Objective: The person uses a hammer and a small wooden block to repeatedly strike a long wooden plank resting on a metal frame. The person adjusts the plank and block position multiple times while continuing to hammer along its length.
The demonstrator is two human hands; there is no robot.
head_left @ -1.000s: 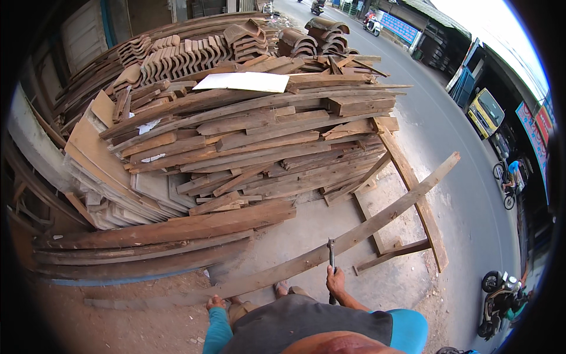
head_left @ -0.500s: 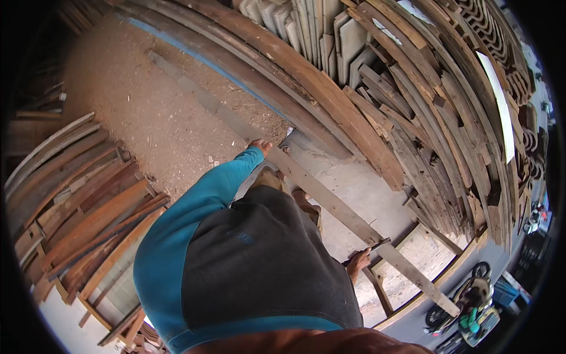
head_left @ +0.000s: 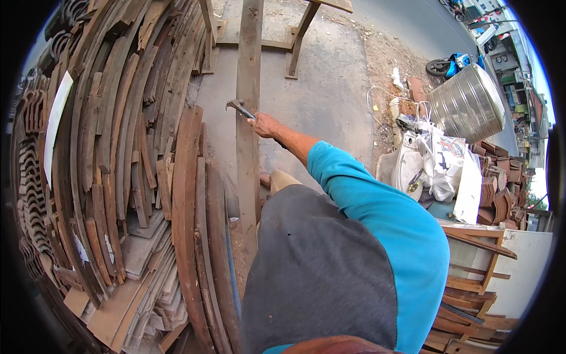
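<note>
My right hand is closed around the handle of a hammer. The dark metal head, curved at one end, lies over a long, weathered wooden plank. That plank stretches from the top of the view down past my right hand to beside my dark shirt front. Its far part passes over a low wooden stand. My left hand is out of view, and my body hides the plank's near end.
Stacked old boards fill the left side, with wavy roof tiles beyond them. To the right are a shiny metal tank, a white plastic bag, roof tiles and wooden frames. A blue motorbike stands farther off.
The view has swung round toward the street. My left hand, earlier on the plank, has gone out of view. My right hand still holds the hammer over the plank.
</note>
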